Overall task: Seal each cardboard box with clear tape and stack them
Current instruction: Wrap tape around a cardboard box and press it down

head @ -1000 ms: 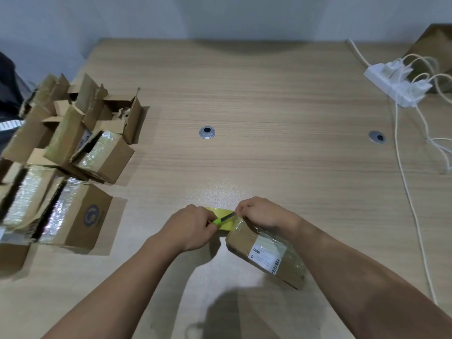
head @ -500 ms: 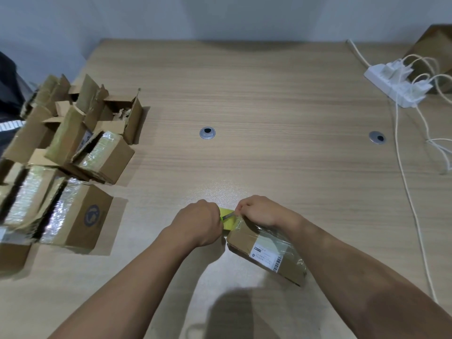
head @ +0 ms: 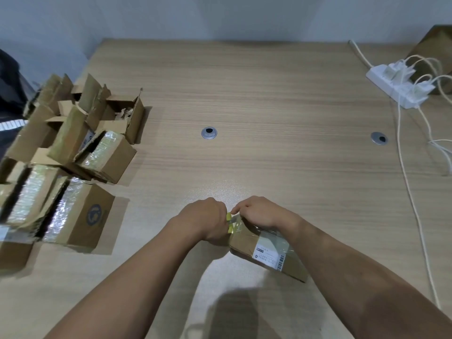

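Labelled cardboard box (head: pixel 281 263) at near centre of worktop (head: pixel 281 106) judged mid-seal: right hand (head: pixel 259 211) pinches clear tape (head: pixel 236 220) at its far-left end, left hand (head: pixel 205 220) grips yellow-green tool (head: pixel 229 222); left-side box pile (head: pixel 73 155) partly open, unstacked.

One view logged. Your head camera looked forward and down, wide-angle, onto the table (head: pixel 293 99), with the grommet (head: pixel 209 133) just above frame centre. The wall (head: pixel 220 15) lay beyond the grommet. Camera sat close: your left hand (head: pixel 204 220) and right hand (head: pixel 259 212) lay nearer you than the grommet, forearms filling the lower frame.
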A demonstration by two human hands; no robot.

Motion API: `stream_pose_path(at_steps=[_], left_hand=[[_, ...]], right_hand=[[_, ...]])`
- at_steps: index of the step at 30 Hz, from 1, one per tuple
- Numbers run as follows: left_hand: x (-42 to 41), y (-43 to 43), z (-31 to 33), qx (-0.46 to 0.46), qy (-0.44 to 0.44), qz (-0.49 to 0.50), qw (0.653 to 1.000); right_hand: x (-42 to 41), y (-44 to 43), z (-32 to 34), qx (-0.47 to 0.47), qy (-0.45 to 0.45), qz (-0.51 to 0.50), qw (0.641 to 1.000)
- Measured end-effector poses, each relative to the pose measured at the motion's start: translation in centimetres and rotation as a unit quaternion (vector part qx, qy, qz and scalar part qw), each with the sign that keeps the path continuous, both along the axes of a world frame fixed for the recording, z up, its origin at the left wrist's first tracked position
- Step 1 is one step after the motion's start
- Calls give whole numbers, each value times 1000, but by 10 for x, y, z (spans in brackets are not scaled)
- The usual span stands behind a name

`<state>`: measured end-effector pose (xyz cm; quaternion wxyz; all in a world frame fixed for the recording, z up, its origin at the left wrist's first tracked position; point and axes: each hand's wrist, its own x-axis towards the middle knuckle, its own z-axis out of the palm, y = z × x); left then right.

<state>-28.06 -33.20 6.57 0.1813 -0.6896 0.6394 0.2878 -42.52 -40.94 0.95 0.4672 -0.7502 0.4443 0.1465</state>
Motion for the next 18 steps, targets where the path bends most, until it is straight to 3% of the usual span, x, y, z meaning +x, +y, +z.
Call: stream_pose_path(at_steps=[8,13,16,18], left_hand=[[20,-2,-7,26,42,36,998],[39,3,-13,-90,152,196,965],[55,11,-43,-184,113,278,936],[60,24,-68,-167,69,287,941]], right_hand=[[0,0,4,-5,-6,8,1000],[-4,-1,4,-2,-9,4,1000],[-4,0,1,11,-12,-7,1000],[-5,0,1,16,-18,-12,1000]])
